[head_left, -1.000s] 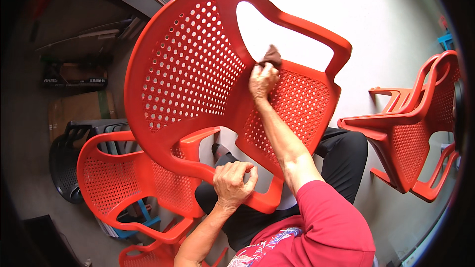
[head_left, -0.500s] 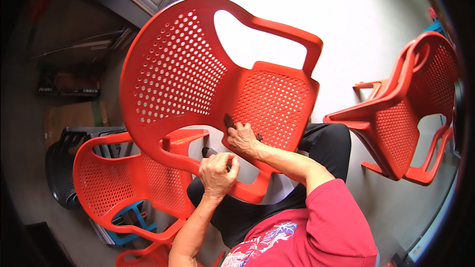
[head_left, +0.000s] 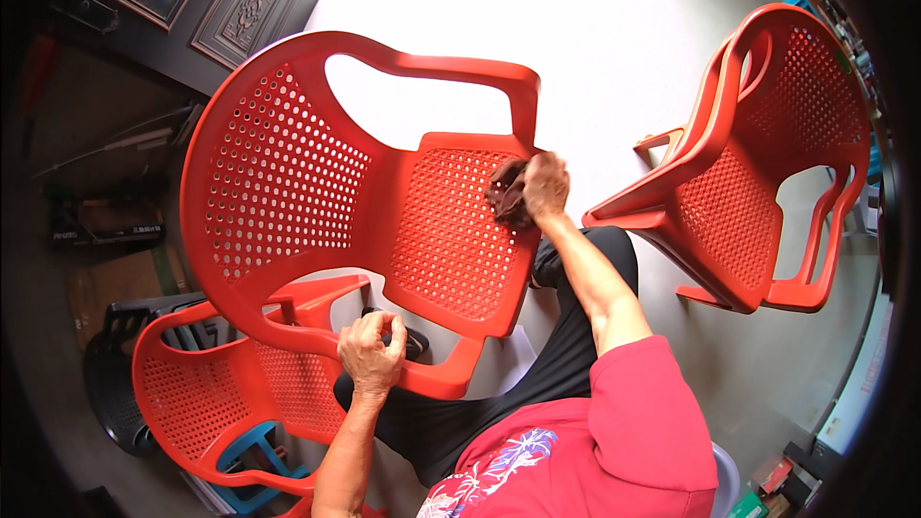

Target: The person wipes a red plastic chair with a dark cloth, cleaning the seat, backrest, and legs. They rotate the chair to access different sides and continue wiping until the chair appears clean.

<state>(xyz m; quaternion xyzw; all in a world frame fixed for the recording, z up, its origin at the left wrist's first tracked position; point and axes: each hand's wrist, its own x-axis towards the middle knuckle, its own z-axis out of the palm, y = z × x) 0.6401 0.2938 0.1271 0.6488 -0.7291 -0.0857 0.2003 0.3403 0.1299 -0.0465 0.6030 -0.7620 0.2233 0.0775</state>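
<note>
A red plastic armchair (head_left: 384,173) with a perforated back and seat stands tilted before me, its backrest toward the left. My left hand (head_left: 371,350) is closed round its near armrest, with the thumb on top. At the seat's right edge, near the base of the far armrest, my right hand (head_left: 545,187) presses a crumpled dark brown cloth (head_left: 508,196) onto the seat. The right fingers are partly hidden and slightly blurred.
Stacked red chairs (head_left: 758,163) stand at the right. Another red chair (head_left: 206,393) is at the lower left, beside a blue stool (head_left: 251,460) and a black chair (head_left: 110,384). A dark panelled door (head_left: 245,14) is at the upper left, above a cardboard box (head_left: 125,288).
My right hand has moved the cloth from the seat's rear near corner across to its far right edge. The left hand stays on the armrest. The whole view has shifted.
</note>
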